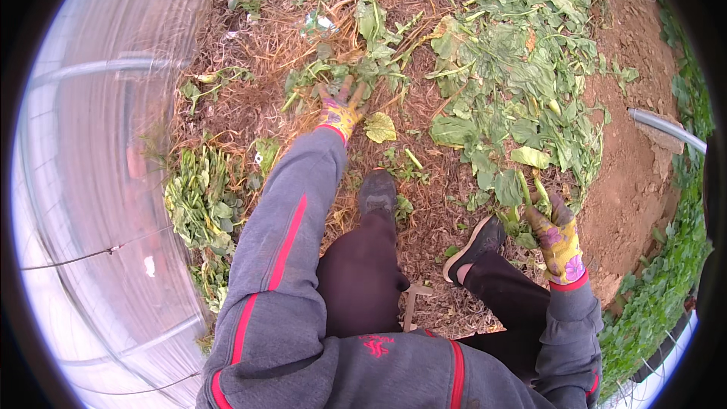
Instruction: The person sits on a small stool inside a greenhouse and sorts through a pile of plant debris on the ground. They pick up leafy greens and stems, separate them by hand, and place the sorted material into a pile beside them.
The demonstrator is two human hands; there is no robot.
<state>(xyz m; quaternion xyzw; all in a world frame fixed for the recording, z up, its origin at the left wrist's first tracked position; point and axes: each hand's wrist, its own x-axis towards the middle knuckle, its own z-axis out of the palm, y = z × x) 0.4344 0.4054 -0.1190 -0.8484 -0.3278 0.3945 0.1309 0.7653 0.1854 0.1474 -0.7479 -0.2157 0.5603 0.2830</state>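
Both my hands wear yellow work gloves with a flower print, dirty at the fingers. My left hand reaches forward over dry straw, fingers spread, and its tips touch a loose clump of green leafy stems. Beside it lies a single yellowed leaf. Low on the right, my right hand curls around a few thick leafy stems. Its fingertips are partly hidden by the leaves. Beyond this hand spreads a large heap of wilting broad leaves and stems.
Translucent plastic sheeting walls the left side. A bundle of cut greens lies beside it. Bare soil, a metal pipe and growing green plants are on the right. My shoes stand on straw.
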